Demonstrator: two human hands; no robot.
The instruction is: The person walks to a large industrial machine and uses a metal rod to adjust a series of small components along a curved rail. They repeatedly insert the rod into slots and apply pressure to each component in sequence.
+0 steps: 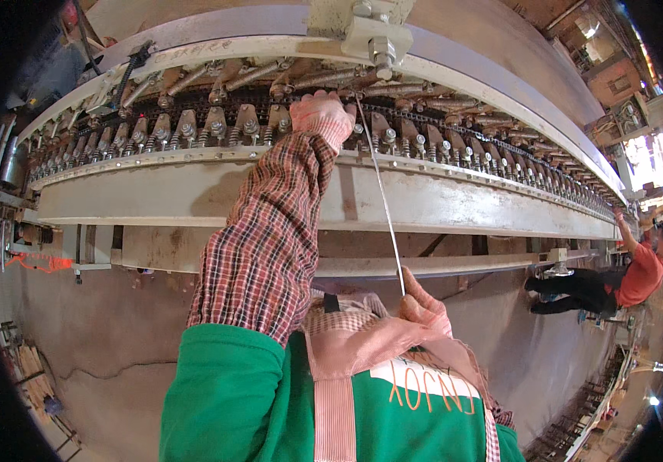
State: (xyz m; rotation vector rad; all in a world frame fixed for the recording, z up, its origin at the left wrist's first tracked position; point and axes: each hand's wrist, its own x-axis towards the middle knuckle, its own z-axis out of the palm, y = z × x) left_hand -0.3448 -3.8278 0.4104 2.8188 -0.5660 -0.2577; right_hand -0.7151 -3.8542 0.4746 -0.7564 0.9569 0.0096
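My left hand (pixel 322 119), in a pale work glove and plaid sleeve cover, reaches into the channel of a long machine. Its fingers curl over a dark chain (pixel 416 119); the fingertips and whatever they grip are hidden. Close to my chest, my right hand (pixel 425 308), gloved too, closes around the lower end of a thin pale metal rod (pixel 381 192). The rod slants up and away, its far end in the channel just right of my left hand. A row of spring-loaded bolts on brackets (pixel 214 127) runs along the near side of the channel.
A wide pale beam (pixel 193 192) fronts the machine, and coil springs (pixel 331 78) line its far side. A large bolt (pixel 381 55) hangs from a bracket above. To the right, another person in an orange top (pixel 643 273) works at the same machine. Orange cords (pixel 43 262) lie left.
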